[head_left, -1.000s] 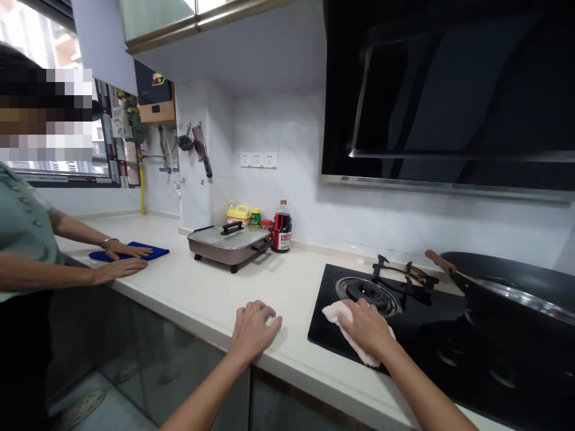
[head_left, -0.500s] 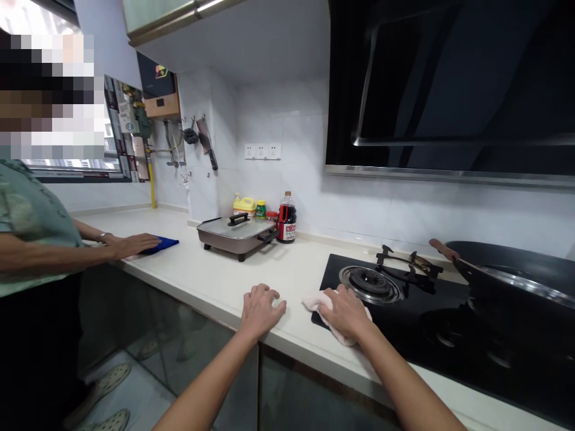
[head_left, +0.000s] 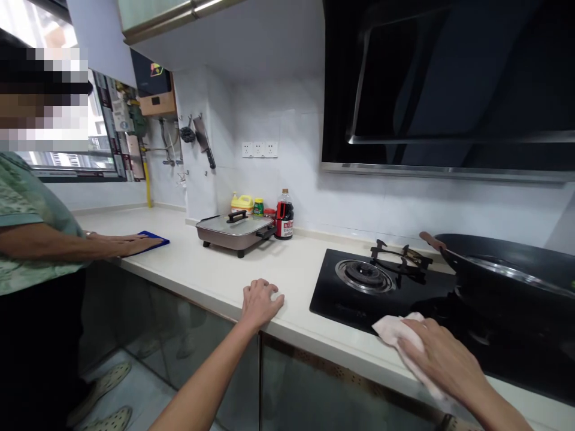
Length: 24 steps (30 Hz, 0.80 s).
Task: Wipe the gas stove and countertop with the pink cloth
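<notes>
My right hand is closed over a pale cloth, pressing it along the front edge of the black gas stove. Part of the cloth hangs toward the counter edge, and the palm hides some of it. On the white countertop, left of the stove, rests my left hand, empty, its fingers slightly curled and apart. A round burner with its grate off lies behind the cloth. The loose pan support sits at the stove's back.
A black wok covers the stove's right side under the range hood. An electric pan with glass lid and a sauce bottle stand behind my left hand. At left, another person's hand presses a blue cloth.
My right hand has slid the pale cloth rightward along the stove's front edge. My left hand stays in place. The other person's blue cloth has moved slightly left.
</notes>
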Each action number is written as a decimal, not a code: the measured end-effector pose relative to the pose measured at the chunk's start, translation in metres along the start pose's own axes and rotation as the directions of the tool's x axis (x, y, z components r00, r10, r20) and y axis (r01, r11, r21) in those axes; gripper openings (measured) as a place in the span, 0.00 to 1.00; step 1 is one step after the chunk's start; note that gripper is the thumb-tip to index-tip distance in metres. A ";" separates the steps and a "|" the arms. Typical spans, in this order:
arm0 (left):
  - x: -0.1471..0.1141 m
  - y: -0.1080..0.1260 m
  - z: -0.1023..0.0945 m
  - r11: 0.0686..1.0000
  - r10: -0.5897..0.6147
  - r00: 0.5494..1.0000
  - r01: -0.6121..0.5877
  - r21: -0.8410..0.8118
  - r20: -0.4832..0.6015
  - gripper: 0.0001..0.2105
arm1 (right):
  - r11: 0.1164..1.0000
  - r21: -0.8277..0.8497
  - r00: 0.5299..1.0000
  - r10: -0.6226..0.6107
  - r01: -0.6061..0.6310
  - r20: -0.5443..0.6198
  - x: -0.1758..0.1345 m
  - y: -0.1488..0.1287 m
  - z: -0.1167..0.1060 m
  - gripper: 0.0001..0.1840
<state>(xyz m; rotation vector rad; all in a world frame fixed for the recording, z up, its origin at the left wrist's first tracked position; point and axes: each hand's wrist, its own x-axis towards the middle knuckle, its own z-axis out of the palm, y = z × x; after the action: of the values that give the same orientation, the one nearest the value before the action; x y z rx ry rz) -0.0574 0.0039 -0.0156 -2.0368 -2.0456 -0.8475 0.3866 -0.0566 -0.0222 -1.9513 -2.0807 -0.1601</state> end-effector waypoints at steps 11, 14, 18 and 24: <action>0.004 0.010 -0.008 1.000 -0.014 0.997 0.013 0.007 0.072 0.17 | 1.000 -0.020 1.000 0.001 -0.001 0.025 0.034 -0.132 -0.021 0.24; 0.004 0.009 -0.009 1.000 -0.010 0.998 0.008 0.028 0.060 0.17 | 0.986 0.036 0.986 -0.163 0.162 0.015 0.048 -0.192 -0.018 0.22; 0.005 0.007 -0.010 0.999 -0.007 0.999 0.004 0.049 0.051 0.17 | 0.942 0.084 0.945 -0.327 0.326 0.000 0.051 -0.227 -0.013 0.20; 0.004 0.009 -0.011 0.998 -0.002 0.998 -0.002 0.064 0.060 0.16 | 0.854 0.276 0.886 -0.463 0.442 0.016 0.026 -0.183 -0.015 0.21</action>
<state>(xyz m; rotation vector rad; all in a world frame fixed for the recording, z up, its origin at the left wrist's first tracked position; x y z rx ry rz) -0.0523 0.0019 -0.0017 -2.0524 -2.0754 -0.7193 0.2062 -0.0507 0.0199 -1.3080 -2.4404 0.1051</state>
